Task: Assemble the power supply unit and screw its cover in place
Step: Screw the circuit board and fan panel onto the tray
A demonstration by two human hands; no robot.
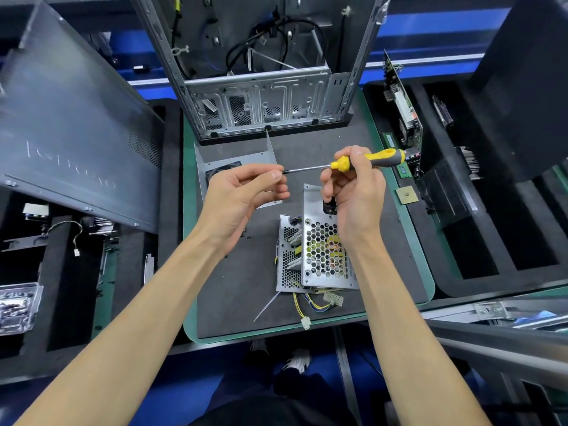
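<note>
Sitting on the desk [246,302] beneath your wrists, the power supply unit [316,256] waits with its fan cover [233,167] apart behind your left hand [242,198], whose curled fingertips meet the screwdriver [353,162] tip, perhaps seating a screw too small to see. Your right hand [353,186] grips the handle; keep the shaft level.

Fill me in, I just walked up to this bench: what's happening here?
A person is working on a power supply unit that lies on the dark mat, below an open computer case. The right hand grips a yellow-handled screwdriver, held level above the unit. The left hand has its fingertips at the screwdriver's tip, perhaps seating a screw, though none is visible. The flat metal cover with its fan lies apart, not yet fitted.
</note>
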